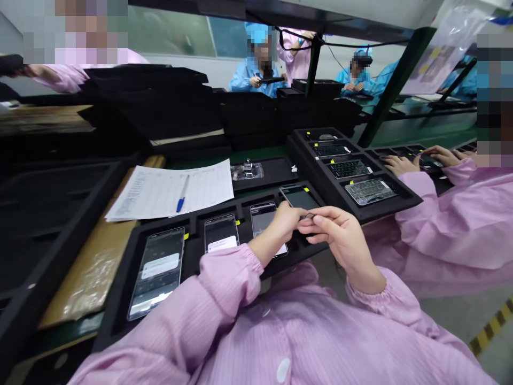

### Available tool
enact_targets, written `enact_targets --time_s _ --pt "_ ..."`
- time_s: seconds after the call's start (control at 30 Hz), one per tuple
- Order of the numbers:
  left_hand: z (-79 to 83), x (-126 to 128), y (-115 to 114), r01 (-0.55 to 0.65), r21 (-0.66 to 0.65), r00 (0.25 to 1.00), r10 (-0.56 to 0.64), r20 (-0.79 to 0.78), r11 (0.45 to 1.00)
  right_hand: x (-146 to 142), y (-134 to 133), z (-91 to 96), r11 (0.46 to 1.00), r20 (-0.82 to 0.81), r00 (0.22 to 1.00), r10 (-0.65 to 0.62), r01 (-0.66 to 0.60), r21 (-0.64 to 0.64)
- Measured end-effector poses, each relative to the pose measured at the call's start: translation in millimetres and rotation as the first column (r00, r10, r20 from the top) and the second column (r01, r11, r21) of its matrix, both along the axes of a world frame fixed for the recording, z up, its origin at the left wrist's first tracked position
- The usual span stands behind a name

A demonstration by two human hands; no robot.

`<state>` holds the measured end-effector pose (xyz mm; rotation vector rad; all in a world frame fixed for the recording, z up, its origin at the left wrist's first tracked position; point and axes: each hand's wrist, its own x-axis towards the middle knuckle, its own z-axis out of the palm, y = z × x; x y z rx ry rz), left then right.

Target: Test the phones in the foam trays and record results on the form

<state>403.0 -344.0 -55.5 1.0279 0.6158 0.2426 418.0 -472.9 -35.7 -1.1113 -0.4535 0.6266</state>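
Note:
My left hand (285, 220) and my right hand (340, 233) meet above the right end of a black foam tray (193, 227). Between their fingertips is a small dark flat piece (308, 216), too small to name. The thumb and index finger of my right hand pinch it, its other fingers loosely curled. My left hand is closed, its fingertips at the piece's left side. Several smartphones lie in the tray's slots: one phone (160, 267) at the left, another (221, 231) beside it, a third (262, 214) partly under my left hand, and a fourth (298, 197) behind my hands.
Printed sheets (140, 190) with a blue pen (183, 195) lie behind the tray, near a bag of small metal parts (248, 170). Another phone tray (401, 200) stands at the right, beside a co-worker's hands (404, 164). Black trays (152, 107) are stacked behind.

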Motion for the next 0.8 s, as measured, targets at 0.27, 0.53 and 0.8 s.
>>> enact_targets --time_s 0.27,0.53,0.8 --pt "49.7 -47 31 -0.232 -0.024 0.967 0.233 0.107 0.972 -10 4 -12.7 0.991 0.294 0.952 -0.084 0.11 -0.071" --pt "50.3 -64 26 -0.28 -0.099 0.95 0.291 0.117 0.955 -17 1 -15.9 0.906 0.976 -0.176 -0.126 0.381 0.186" --pt "43.9 -68 22 -0.274 -0.004 0.947 0.271 0.172 0.962 -10 3 -8.9 0.883 0.911 -0.409 0.045 0.444 0.155"
